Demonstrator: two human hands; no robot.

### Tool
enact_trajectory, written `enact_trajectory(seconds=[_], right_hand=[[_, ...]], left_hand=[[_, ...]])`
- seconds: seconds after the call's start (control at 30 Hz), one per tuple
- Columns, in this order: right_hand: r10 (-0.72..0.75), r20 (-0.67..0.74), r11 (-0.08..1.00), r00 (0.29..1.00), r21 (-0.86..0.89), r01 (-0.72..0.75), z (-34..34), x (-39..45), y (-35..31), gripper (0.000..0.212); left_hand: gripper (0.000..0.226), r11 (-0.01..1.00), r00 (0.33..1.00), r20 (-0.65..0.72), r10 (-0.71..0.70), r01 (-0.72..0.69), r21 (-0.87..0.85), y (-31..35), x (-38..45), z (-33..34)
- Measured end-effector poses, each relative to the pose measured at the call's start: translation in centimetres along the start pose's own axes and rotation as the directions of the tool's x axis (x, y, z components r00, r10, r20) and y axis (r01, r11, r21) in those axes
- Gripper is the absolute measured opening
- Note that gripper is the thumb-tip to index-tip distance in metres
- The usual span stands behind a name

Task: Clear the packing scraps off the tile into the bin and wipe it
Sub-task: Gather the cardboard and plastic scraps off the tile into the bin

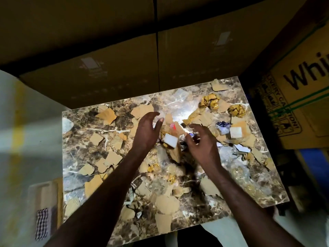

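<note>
A glossy brown marble tile (pixel 83 129) lies flat, strewn with packing scraps: torn cardboard pieces (pixel 106 115), crumpled gold foil wads (pixel 210 102), a white foam block (pixel 170 140) and clear plastic film (pixel 240 172). My left hand (pixel 146 132) hovers over the tile's middle, fingers spread and slightly curled, just left of the foam block. My right hand (pixel 203 143) hovers to the block's right, fingers apart and blurred. Neither hand holds anything. A small heap of mixed scraps sits between the two hands. No bin is in view.
Large cardboard cartons (pixel 110 72) stand behind the tile, and a printed carton (pixel 299 107) stands at the right. A checked cloth (pixel 41 223) lies on the floor at the lower left beside the tile. A pale wall is on the left.
</note>
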State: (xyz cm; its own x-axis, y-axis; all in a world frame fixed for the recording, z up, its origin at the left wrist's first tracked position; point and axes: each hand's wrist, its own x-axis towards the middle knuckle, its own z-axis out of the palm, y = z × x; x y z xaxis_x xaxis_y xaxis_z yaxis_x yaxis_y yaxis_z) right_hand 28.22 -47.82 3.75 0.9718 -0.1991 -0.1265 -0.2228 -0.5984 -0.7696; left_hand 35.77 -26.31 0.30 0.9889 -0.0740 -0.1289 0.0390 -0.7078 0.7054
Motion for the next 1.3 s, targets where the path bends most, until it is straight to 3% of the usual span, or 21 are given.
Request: enact_trajectory(seconds=[0.23, 0.37, 0.57, 0.7, 0.8, 0.9, 1.03, 1.2, 1.3], right_hand=[[0.056, -0.111, 0.987, 0.992, -0.143, -0.072, -4.9, 8.5, 5.0, 0.033], [0.09, -0.111, 0.971, 0.99, -0.212, -0.113, -6.2, 13.0, 7.6, 0.038], [0.133, -0.119, 0.958, 0.984, -0.238, -0.158, -7.0, 16.1, 9.3, 0.046], [0.146, -0.029, 0.963, 0.989, -0.227, -0.148, -5.6, 16.9, 9.7, 0.065], [0.153, 0.015, 0.963, 0.988, -0.225, -0.145, -4.4, 17.5, 9.9, 0.075], [0.155, -0.005, 0.972, 0.988, -0.181, -0.153, -3.2, 17.9, 10.2, 0.063], [0.195, -0.026, 0.98, 0.981, -0.045, -0.196, -2.5, 17.9, 10.0, 0.045], [0.173, -0.034, 0.983, 0.984, 0.065, -0.17, -4.4, 16.6, 7.1, 0.045], [0.145, -0.014, 0.976, 0.989, 0.165, -0.141, -5.6, 13.7, 3.9, 0.042]], left_hand=[[0.039, 0.994, 0.988, 0.108, 0.107, -0.109, 0.009, 6.8, 6.3, 3.6], [0.037, 0.992, 0.963, 0.254, 0.088, -0.109, 0.07, 9.5, 9.2, 6.6], [0.061, 0.974, 0.928, 0.358, 0.098, -0.164, 0.158, 11.7, 13.2, 11.1], [0.075, 0.99, 0.916, 0.401, 0.016, -0.071, 0.124, 11.7, 15.1, 13.5], [0.049, 0.993, 0.916, 0.402, 0.012, -0.059, 0.104, 11.5, 15.6, 14.7], [0.026, 0.999, 0.934, 0.355, -0.028, 0.019, 0.028, 11.2, 15.4, 15.3], [0.028, 0.962, 0.915, 0.36, -0.184, 0.242, -0.126, 11.2, 14.7, 14.5], [0.035, 0.958, 0.931, 0.349, -0.11, 0.194, -0.214, 12.2, 13.9, 9.7], [0.042, 0.979, 0.936, 0.351, -0.017, 0.086, -0.183, 13.0, 11.8, 5.2]])
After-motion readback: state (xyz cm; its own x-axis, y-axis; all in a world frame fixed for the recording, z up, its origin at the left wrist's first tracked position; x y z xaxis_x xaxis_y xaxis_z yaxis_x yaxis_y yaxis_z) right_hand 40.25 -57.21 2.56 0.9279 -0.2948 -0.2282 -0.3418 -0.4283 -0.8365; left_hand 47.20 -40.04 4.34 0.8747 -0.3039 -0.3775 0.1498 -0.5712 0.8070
